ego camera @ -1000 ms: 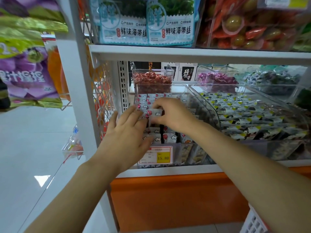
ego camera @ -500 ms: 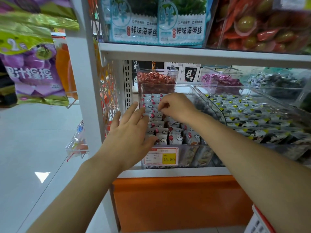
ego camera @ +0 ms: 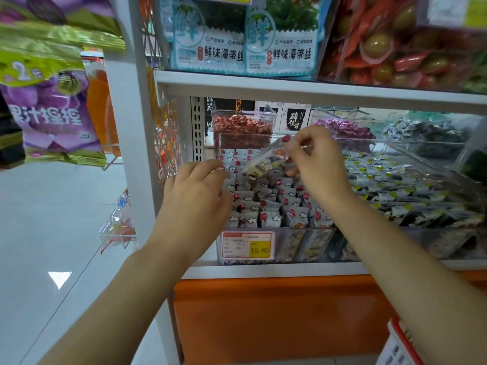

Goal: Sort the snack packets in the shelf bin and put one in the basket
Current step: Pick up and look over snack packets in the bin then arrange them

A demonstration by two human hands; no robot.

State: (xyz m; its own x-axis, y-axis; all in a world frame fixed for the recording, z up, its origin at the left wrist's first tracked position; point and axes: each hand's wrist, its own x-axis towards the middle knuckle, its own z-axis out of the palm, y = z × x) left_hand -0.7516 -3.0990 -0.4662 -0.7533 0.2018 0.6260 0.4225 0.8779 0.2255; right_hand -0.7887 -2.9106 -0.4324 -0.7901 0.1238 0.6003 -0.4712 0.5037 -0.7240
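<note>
And it's out! The fingers (ego camera: 295,147) of the right hand (ego camera: 316,159) are pinched on the top edge of one snack packet (ego camera: 266,162), which now hangs tilted in the air above the rows. Half a second ago those same fingers were down among the packets at the back of the shelf bin (ego camera: 303,242).

The left hand (ego camera: 195,196) has barely shifted. Its fingers are loose and slightly curved, holding nothing, resting over the left-hand rows of packets (ego camera: 268,217) as if to keep them in line. The rest stand upright and packed behind the yellow price label (ego camera: 247,245).

So the pick looks made and the drop comes next. The basket (ego camera: 398,343) shows only as a red-and-white corner low on the right, well apart from the packet, so that's a long carry down and across.
</note>
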